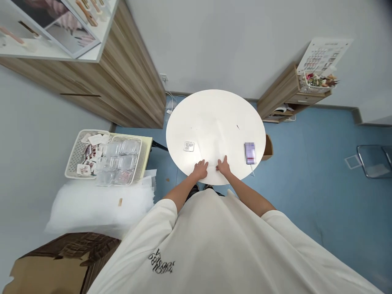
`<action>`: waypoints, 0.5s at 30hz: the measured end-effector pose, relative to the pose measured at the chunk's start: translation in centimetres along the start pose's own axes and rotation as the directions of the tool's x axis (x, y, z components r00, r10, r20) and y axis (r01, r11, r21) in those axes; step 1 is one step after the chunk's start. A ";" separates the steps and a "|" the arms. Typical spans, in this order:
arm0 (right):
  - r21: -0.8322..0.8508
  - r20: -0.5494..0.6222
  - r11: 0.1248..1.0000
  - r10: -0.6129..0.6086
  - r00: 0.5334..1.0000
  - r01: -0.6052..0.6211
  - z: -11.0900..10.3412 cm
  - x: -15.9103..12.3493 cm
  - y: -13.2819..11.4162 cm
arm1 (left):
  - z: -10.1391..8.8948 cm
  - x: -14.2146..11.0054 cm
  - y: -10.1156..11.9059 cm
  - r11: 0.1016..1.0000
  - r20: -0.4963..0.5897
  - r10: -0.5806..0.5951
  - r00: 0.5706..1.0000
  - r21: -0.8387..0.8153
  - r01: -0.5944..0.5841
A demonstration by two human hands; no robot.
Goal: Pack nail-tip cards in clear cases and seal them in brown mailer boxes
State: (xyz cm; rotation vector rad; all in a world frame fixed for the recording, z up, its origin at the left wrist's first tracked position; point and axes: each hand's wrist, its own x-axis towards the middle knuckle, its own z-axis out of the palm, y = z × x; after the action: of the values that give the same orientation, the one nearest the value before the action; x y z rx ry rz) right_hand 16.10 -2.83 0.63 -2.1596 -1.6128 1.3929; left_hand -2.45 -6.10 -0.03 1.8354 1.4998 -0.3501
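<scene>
Shirt point(214, 237), hands point(200, 169) point(223, 166) on pale sheet point(211, 143), lengthwise forward

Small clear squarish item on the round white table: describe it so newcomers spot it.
Find the round white table. Beyond the bare left hand lies the small clear squarish item. Unlike the rectangular purple-screened phone, it looks see-through.

A tall wooden cabinet point(134, 73) stands on the left with a framed picture point(73, 30) on top. On the right, a white basket point(315, 89) of flowers point(320, 80) sits on a small wooden cupboard point(277, 94). A shiny metal frame point(361, 163) is far right, over the blue floor point(306, 163).
</scene>
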 end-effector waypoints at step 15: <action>-0.511 0.214 0.803 -0.228 0.950 0.307 -0.3 2.1 0.0 | -0.4 -0.6 -3.5 0.990 -0.133 0.062 0.989 0.132 -0.044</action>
State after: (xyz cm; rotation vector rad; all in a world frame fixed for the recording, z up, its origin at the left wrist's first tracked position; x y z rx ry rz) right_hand 16.30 -1.02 -0.44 -1.9796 -2.5076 1.1187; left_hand -5.99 -6.05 -0.64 2.0337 1.5479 -0.3069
